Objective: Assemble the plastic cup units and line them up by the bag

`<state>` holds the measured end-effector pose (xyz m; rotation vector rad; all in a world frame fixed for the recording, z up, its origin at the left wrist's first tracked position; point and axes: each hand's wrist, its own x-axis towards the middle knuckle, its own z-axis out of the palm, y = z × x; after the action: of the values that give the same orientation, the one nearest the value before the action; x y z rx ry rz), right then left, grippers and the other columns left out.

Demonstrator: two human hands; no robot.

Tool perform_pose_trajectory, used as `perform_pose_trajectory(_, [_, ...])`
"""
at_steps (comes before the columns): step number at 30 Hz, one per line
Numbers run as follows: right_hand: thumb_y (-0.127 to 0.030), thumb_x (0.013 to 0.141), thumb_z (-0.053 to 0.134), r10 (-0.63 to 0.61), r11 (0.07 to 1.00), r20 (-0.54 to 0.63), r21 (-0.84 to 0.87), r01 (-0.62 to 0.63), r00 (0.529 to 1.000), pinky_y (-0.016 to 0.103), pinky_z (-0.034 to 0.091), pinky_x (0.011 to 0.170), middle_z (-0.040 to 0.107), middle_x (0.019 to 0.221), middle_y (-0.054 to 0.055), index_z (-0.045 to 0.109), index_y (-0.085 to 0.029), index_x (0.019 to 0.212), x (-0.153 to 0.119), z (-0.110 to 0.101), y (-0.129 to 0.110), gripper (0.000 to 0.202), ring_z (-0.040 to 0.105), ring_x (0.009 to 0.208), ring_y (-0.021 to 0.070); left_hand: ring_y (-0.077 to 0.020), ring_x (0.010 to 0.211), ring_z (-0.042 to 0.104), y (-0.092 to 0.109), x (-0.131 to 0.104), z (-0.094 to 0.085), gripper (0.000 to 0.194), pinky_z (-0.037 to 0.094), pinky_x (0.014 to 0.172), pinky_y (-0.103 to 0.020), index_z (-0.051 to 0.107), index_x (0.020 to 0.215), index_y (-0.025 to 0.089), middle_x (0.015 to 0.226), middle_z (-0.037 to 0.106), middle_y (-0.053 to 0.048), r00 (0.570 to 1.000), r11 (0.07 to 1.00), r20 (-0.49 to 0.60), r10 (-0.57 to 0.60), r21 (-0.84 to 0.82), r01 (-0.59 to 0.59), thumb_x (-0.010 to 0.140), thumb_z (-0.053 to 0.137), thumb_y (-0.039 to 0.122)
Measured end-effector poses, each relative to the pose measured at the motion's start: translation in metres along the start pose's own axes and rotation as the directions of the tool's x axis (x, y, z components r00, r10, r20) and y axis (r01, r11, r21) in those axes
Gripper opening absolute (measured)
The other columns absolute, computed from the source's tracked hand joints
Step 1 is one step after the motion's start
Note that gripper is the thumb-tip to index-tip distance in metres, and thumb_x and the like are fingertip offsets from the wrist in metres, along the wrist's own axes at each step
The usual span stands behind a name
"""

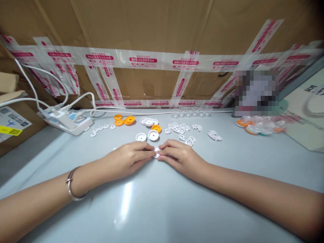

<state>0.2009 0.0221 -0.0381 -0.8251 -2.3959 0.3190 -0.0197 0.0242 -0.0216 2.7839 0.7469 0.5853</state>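
Between my fingertips at the middle of the table is a small round white plastic part (157,153), partly covered by them. My left hand (133,155) pinches it from the left, and my right hand (181,156) grips its other side. Just beyond stand white round caps (153,135) with a small hole in the middle, and an orange cap (156,128) touches that group. White spoked wheel-like pieces (179,128) lie past my right hand. Small white discs with stems (100,127) and more orange caps (129,120) sit farther left.
Clear round cups (191,112) line the back by a large taped cardboard box (152,81). A white power strip (68,123) with cables stands at left beside another box (15,125). Clear pieces with orange and green bases (260,125) are piled at right.
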Motion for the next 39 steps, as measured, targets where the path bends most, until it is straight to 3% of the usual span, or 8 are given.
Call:
perform_pose_trajectory(5, [-0.022,0.085,0.053,0.027,0.996,-0.016,0.082,-0.026,0.999,0.029,0.050,0.075,0.064,0.088,0.007,0.066,-0.017,0.083,0.001,-0.001,-0.002,0.014,0.060,0.084,0.0161,-0.0152,0.088,0.061,-0.014,0.004,-0.039,0.019,0.048,0.080,-0.026,0.066,0.095,0.018,0.094,0.067,-0.005,0.980,0.984,-0.097,-0.175,-0.046,0.171,0.086,0.049,0.023])
perform_pose_trajectory(8, [-0.022,0.085,0.053,0.037,0.995,-0.013,0.098,-0.035,0.999,0.029,0.049,0.076,0.064,0.089,0.007,0.066,-0.016,0.085,0.001,-0.002,-0.002,0.014,0.060,0.086,0.0161,-0.0138,0.076,0.062,-0.028,0.001,-0.055,0.015,0.048,0.070,-0.022,0.067,0.084,0.020,0.083,0.068,-0.001,0.956,0.962,0.104,-0.273,-0.002,0.275,0.083,0.053,0.026])
perform_pose_trajectory(13, [-0.026,0.084,0.056,0.071,0.988,0.007,0.137,-0.072,0.997,0.028,0.048,0.076,0.063,0.091,0.006,0.062,-0.017,0.089,0.002,-0.005,-0.003,0.012,0.059,0.085,0.0149,-0.0123,0.073,0.060,-0.040,-0.006,-0.055,0.018,0.047,0.065,-0.019,0.066,0.083,0.020,0.083,0.066,-0.001,0.915,0.958,0.288,-0.283,0.039,0.284,0.083,0.049,0.026])
perform_pose_trajectory(24, [-0.017,0.074,0.059,0.187,0.976,0.025,0.104,-0.189,0.982,0.029,0.047,0.074,0.060,0.090,0.004,0.051,-0.019,0.096,0.004,-0.004,-0.006,0.023,0.057,0.083,0.0167,-0.0141,0.066,0.060,-0.043,-0.006,-0.053,0.014,0.043,0.057,-0.020,0.066,0.080,0.022,0.075,0.068,0.000,0.829,0.886,0.313,-0.463,0.151,0.438,0.076,0.053,0.025])
perform_pose_trajectory(28, [-0.017,0.077,0.057,0.149,0.982,0.031,0.108,-0.152,0.988,0.030,0.046,0.076,0.062,0.093,0.004,0.052,-0.020,0.099,0.004,-0.004,-0.006,0.023,0.057,0.087,0.0171,-0.0135,0.062,0.061,-0.040,-0.004,-0.051,0.017,0.042,0.056,-0.020,0.068,0.077,0.022,0.072,0.069,0.000,0.873,0.912,0.268,-0.407,0.170,0.373,0.071,0.053,0.019])
perform_pose_trajectory(33, [-0.019,0.080,0.055,0.116,0.987,0.044,0.107,-0.121,0.992,0.029,0.046,0.077,0.064,0.094,0.005,0.054,-0.020,0.098,0.005,-0.004,-0.007,0.018,0.058,0.087,0.0167,-0.0116,0.060,0.058,-0.024,-0.001,-0.037,0.015,0.042,0.058,-0.020,0.066,0.077,0.018,0.068,0.066,0.000,0.959,0.953,0.064,-0.276,0.146,0.265,0.074,0.052,0.016])
perform_pose_trajectory(36, [-0.021,0.082,0.055,0.096,0.988,0.062,0.115,-0.103,0.993,0.028,0.045,0.077,0.064,0.093,0.005,0.056,-0.019,0.098,0.005,-0.004,-0.006,0.016,0.058,0.087,0.0161,-0.0105,0.069,0.060,-0.006,0.003,-0.024,0.014,0.044,0.064,-0.019,0.063,0.084,0.017,0.078,0.066,-0.001,0.980,0.982,-0.060,-0.190,0.010,0.191,0.081,0.050,0.015])
perform_pose_trajectory(39, [-0.020,0.082,0.055,0.061,0.991,0.062,0.118,-0.068,0.996,0.028,0.045,0.078,0.065,0.093,0.004,0.057,-0.019,0.100,0.004,-0.004,-0.006,0.018,0.058,0.088,0.0158,-0.0110,0.074,0.060,0.006,0.008,-0.011,0.014,0.044,0.068,-0.020,0.061,0.087,0.017,0.080,0.065,-0.002,0.987,0.996,-0.138,-0.083,0.001,0.084,0.085,0.047,0.014])
